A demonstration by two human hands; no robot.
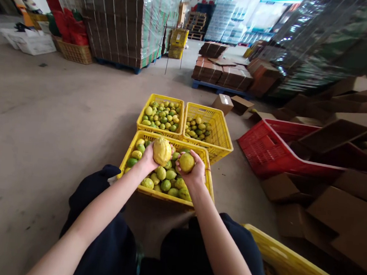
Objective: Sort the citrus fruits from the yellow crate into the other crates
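My left hand is closed round a large, bumpy yellow lemon. In my right hand sits a smaller, rounder yellow-green lemon, with the fingers curled about it. Both hands are above the near yellow crate, which holds many green and yellow lemons. Behind it stand two more yellow crates: the left one is well filled with smaller fruit, while the right one has a smaller heap at its left side.
A red crate with cardboard in it stands to the right, among loose cardboard boxes. Another yellow crate is by my right leg. Farther back are flattened cartons on a blue pallet and a tall wrapped stack.
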